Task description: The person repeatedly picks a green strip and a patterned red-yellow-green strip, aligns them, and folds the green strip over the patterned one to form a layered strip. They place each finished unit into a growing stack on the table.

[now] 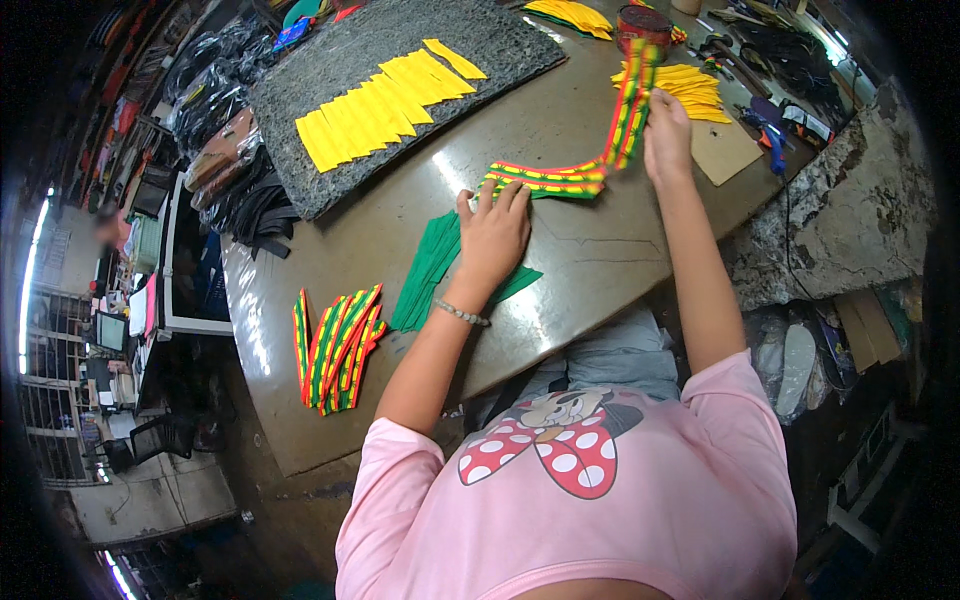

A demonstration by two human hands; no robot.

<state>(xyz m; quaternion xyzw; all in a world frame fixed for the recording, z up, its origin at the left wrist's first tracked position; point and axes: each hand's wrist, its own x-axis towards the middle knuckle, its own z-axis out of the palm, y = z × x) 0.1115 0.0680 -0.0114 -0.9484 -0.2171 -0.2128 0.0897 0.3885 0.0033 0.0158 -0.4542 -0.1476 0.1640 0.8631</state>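
A long striped strip (545, 180) in red, yellow and green with small dark leaf-like marks runs across the metal-topped table. My left hand (490, 240) lies over the strip's left end, fingers a little apart and pressing down on it. A small white bit shows at one of its fingertips; I cannot make out what it is. My right hand (667, 140) pinches the raised right part of the strip, which bends upward. Under and beside my left wrist lie green strips (425, 270). Farther left is a loose pile of shorter striped pieces (340, 350).
A dark stone-like slab (400, 50) at the back left carries a row of yellow strips (385, 105). More yellow strips (690, 92), a red tin (643, 27), brown board (725, 152) and a blue-handled tool (772, 140) sit at the back right. Plastic-wrapped goods (220, 60) crowd the left.
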